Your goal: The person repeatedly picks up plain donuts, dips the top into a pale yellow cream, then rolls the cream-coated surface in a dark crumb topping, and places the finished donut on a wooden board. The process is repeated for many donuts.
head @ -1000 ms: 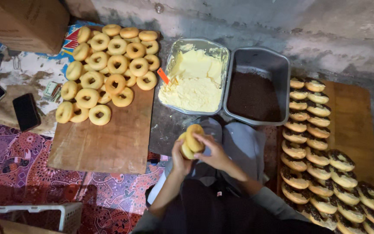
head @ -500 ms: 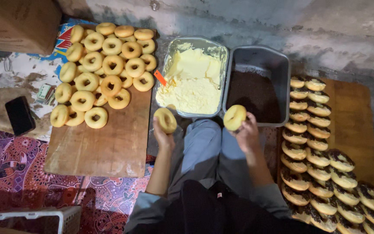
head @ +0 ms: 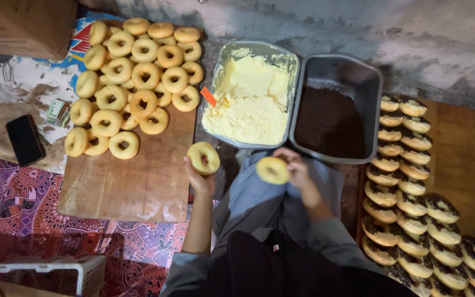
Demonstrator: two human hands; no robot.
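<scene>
The left hand (head: 198, 177) is closed on a ring doughnut half (head: 204, 158), cut face up and hole showing; the right hand (head: 297, 169) grips the other half (head: 273, 170), pale and bare, held just below the tray of cream; the two halves are apart, neither spread nor dipped as far as can be seen.

Just beyond both hands sits a foil tray of yellow cream (head: 250, 104), with an orange-handled tool (head: 209, 96) lying at its left edge; to the right of it a grey pan of dark sprinkles (head: 331, 122).

Beyond and left of the left hand, a heap of plain doughnuts (head: 133, 82) waits on a wooden board (head: 133, 181), so much appears left; right of the right hand, rows of filled, sprinkle-edged doughnuts (head: 413, 203) cover another board (head: 463, 154), so a good share looks done.
</scene>
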